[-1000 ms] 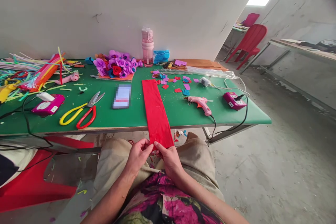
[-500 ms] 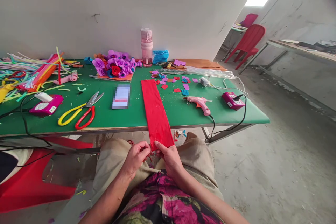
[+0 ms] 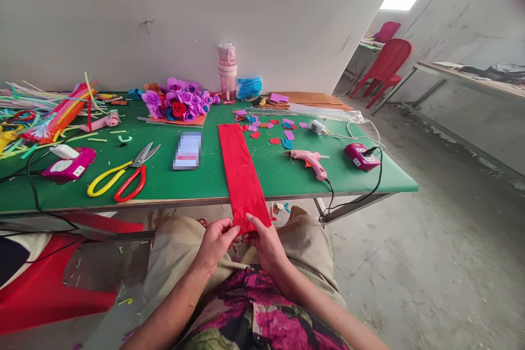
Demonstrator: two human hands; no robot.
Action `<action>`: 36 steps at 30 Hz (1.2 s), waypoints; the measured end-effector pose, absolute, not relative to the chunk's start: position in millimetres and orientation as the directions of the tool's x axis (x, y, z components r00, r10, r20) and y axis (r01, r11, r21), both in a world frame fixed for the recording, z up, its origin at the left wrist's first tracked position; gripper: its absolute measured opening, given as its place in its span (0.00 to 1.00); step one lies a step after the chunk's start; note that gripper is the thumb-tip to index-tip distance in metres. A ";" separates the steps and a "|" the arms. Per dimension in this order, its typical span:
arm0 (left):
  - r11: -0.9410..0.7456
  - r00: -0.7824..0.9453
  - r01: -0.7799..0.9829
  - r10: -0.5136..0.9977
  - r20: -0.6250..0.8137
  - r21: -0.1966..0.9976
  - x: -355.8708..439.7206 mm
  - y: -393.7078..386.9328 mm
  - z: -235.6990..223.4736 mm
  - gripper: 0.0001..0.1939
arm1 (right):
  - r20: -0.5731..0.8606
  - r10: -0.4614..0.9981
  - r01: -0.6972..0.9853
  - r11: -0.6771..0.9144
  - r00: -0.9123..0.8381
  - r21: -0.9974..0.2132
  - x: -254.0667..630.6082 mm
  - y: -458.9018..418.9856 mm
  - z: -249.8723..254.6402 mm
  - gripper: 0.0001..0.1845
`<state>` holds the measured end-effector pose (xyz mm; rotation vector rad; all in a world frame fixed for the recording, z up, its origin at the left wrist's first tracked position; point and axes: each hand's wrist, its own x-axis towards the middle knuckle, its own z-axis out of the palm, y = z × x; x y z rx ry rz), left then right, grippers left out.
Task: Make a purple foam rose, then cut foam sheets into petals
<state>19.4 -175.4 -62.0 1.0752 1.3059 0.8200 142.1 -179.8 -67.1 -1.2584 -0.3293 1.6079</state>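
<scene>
A long red strip of fabric (image 3: 240, 167) lies across the green table (image 3: 205, 180) and hangs over its near edge toward my lap. My left hand (image 3: 215, 246) pinches the strip's near end at its left corner. My right hand (image 3: 266, 246) grips the same end from the right, thumb on top. Both hands sit close together just below the table edge, over my knees.
On the table lie yellow and red scissors (image 3: 118, 178), a pink glue gun (image 3: 311, 161) with its cord, two magenta power boxes (image 3: 361, 156), a phone (image 3: 186, 150), purple and red fabric flowers (image 3: 176, 104), a pink bottle (image 3: 227, 71), scattered felt scraps and coloured sticks (image 3: 45, 115). Red chairs stand far right (image 3: 385, 65) and low left.
My hands stay on the strip's near end; the left fingers shifted slightly along the edge. The view drifted a little to the right.
</scene>
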 end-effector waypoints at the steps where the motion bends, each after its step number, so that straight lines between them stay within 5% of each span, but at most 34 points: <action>1: 0.323 0.122 0.105 0.935 -0.334 0.941 19.3 -175.3 -62.8 0.15 | -0.547 0.832 -0.525 -0.427 0.090 -0.736 142.1 -179.5 -68.6 0.20; 13: 0.368 0.164 0.023 0.916 -0.367 0.929 22.5 -171.7 -55.3 0.13 | -0.489 0.862 -0.460 -0.383 0.135 -0.801 143.6 -181.0 -75.5 0.17; 22: 0.337 0.103 -0.006 0.937 -0.334 0.942 61.4 -174.7 -73.6 0.12 | -0.454 0.878 -0.670 -0.245 0.154 -0.701 153.3 -182.4 -74.5 0.15; 28: 0.323 0.226 0.032 0.919 -0.322 0.946 69.7 -177.7 -69.0 0.16 | -0.476 0.848 -0.724 -0.176 0.232 -0.667 165.4 -180.5 -81.0 0.16; 30: 0.246 0.223 0.121 0.937 -0.268 0.962 47.7 -167.2 -55.6 0.17 | -0.461 0.852 -0.701 -0.172 0.246 -0.692 172.5 -181.5 -79.7 0.16; 33: 0.012 -0.081 0.442 0.996 0.026 0.897 -18.5 -134.9 -24.2 0.17 | -0.483 0.837 -0.685 -0.194 0.258 -0.702 186.4 -185.5 -78.1 0.18; 36: 0.034 -0.196 0.893 0.927 0.321 0.449 -101.7 -99.6 7.7 0.14 | -0.527 0.814 -0.661 -0.258 0.245 -0.705 200.3 -192.0 -78.9 0.17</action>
